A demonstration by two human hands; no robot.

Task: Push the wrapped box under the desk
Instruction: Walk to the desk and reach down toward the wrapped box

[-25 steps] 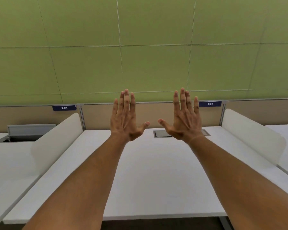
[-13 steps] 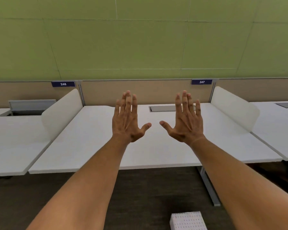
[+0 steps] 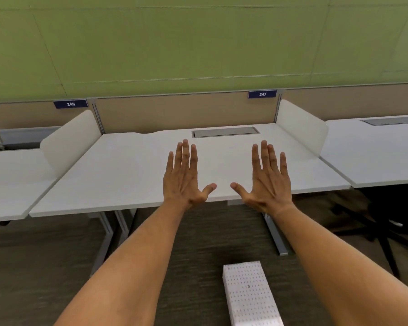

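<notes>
The wrapped box (image 3: 249, 294), white paper with small dots, lies on the dark carpet in front of the white desk (image 3: 127, 175), between my two forearms. My left hand (image 3: 185, 178) and my right hand (image 3: 266, 178) are stretched out flat at arm's length, fingers spread, backs toward me, over the desk's front edge. Neither hand touches the box or the desk. The box's near end runs off the bottom of the frame.
Grey desk legs (image 3: 275, 234) stand left and right of the open floor under the desk. White dividers (image 3: 300, 124) separate it from neighbouring desks. A black chair base (image 3: 384, 234) sits at the right. A grey cable hatch (image 3: 225, 132) is set in the desktop.
The view has tilted down and drawn back: the floor and much more of the wrapped box have come into sight. Both hands stay spread and empty, now lower against the desk.
</notes>
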